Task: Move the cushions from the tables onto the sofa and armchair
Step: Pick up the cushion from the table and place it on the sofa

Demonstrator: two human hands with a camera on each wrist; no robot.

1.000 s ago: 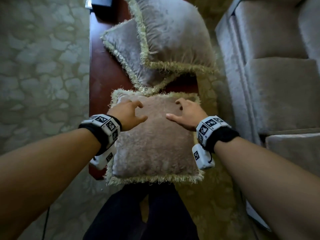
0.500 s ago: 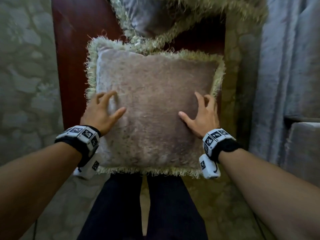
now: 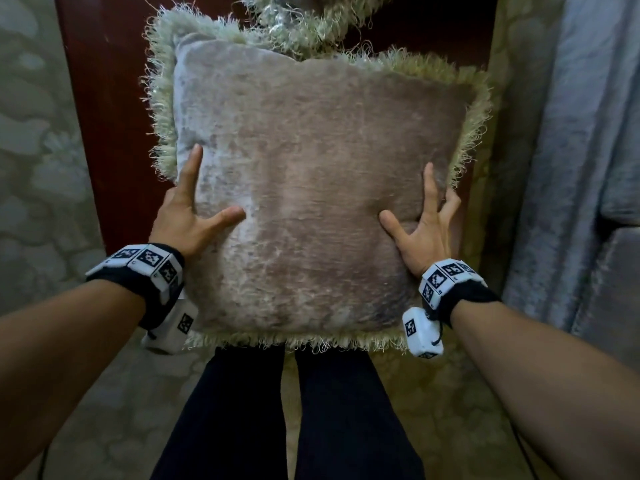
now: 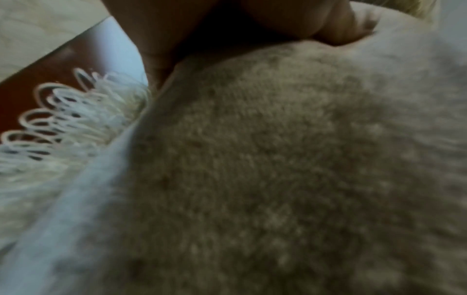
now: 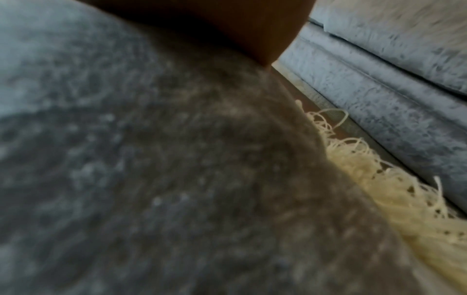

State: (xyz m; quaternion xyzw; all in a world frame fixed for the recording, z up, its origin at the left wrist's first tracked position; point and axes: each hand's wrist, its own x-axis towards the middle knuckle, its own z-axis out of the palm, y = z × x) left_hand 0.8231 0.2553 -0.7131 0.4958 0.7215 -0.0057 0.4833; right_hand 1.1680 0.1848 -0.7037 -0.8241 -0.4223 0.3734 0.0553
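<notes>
1. Far left: patterned floor (image 3: pixel 38 161), nothing going on there. Dark red counter (image 3: pixel 110 126) next to it, carrying the goods.
2. Left hand (image 3: pixel 188 216): a second ago hovering clawed over the top of the cushion, now clamped on its left edge. Forefinger straight up along the seam, thumb pressed across the plush face, other fingers out of sight under the side. Left wrist view confirms the thumb digging in right by the fringe (image 4: pixel 63 123). So, gripping the cushion.
3. Middle: cushion (image 3: pixel 311 188) way bigger in view than half a second back, near edge hanging over the dark trousers (image 3: pixel 287 410). Looks lifted or tipping off the counter, though can't tell for sure whether the far edge has left the wood. Another fringed cushion (image 3: pixel 298 22) just behind, fringes touching.
4. Right hand (image 3: pixel 424 230): same story, moved from the top to the right edge. Thumb on the face, fingers curled round the side into the fringe. Gripping too.
5. Far right: grey sofa (image 3: pixel 588 168) just beside the counter. Probably a short swing over, then back for the rest. Pickup basically sorted, drop-off not yet done.
</notes>
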